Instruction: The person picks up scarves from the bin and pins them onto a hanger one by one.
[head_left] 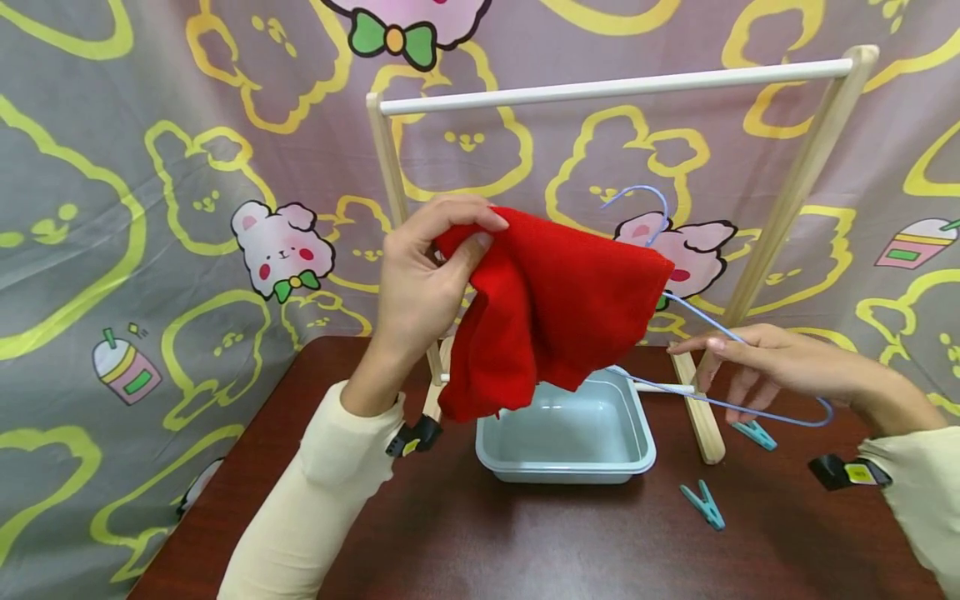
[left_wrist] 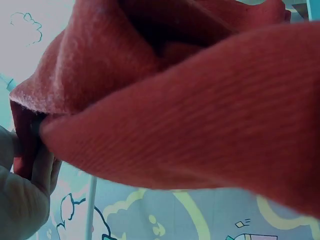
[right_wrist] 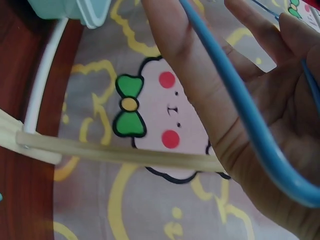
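Observation:
My left hand (head_left: 423,279) pinches a red cloth (head_left: 577,296) by its upper left corner, thumb in front. The cloth hangs in folds; its ribbed knit fills much of the left wrist view. A blue clothes hanger (head_left: 701,316) passes behind the cloth, its hook above the cloth's right part. My right hand (head_left: 802,362) holds the hanger near its right end, with the thumb at the upper wire and the index finger stretched out to the left. In the right wrist view the blue wire (right_wrist: 232,85) crosses in front of the palm. The hanger's left part is hidden.
A wooden drying rack with a white top rod (head_left: 615,89) stands behind the hands. Below the cloth, a light blue basin (head_left: 566,477) rests on the dark wooden table (head_left: 525,550). Two teal clothespins, one nearer (head_left: 707,505) and one farther (head_left: 756,434), lie to its right. Patterned fabric hangs behind.

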